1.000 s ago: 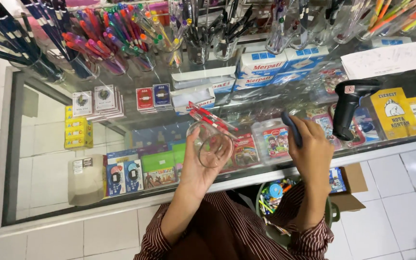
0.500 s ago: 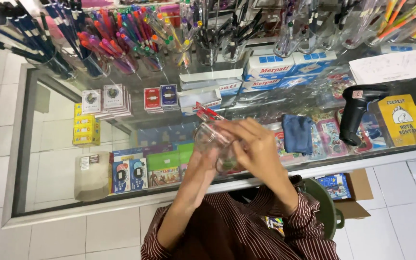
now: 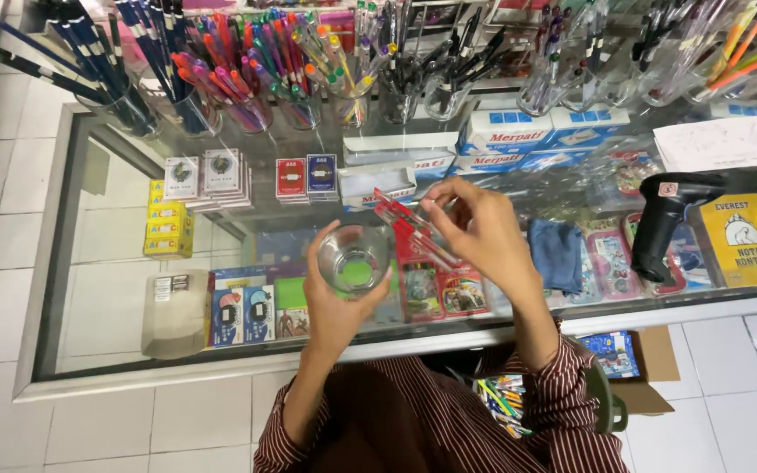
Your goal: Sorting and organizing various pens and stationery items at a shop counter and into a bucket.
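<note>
I see left hand point(image 3: 336, 302) clenched around clear round glass cup point(image 3: 354, 260) above glass-topped bench point(image 3: 116, 184). Right hand point(image 3: 484, 236) fingers point(image 3: 438, 200) pinch red pens point(image 3: 413, 229), slim, glossy, just right of cup.

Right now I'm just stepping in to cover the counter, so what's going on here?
A person in a striped shirt stands at a glass counter. The left hand holds an empty clear cup upright over the glass. The right hand pinches red pens just beside the cup's rim; none is inside yet. A blue cloth and a black scanner lie to the right, and cups of pens line the back.
</note>
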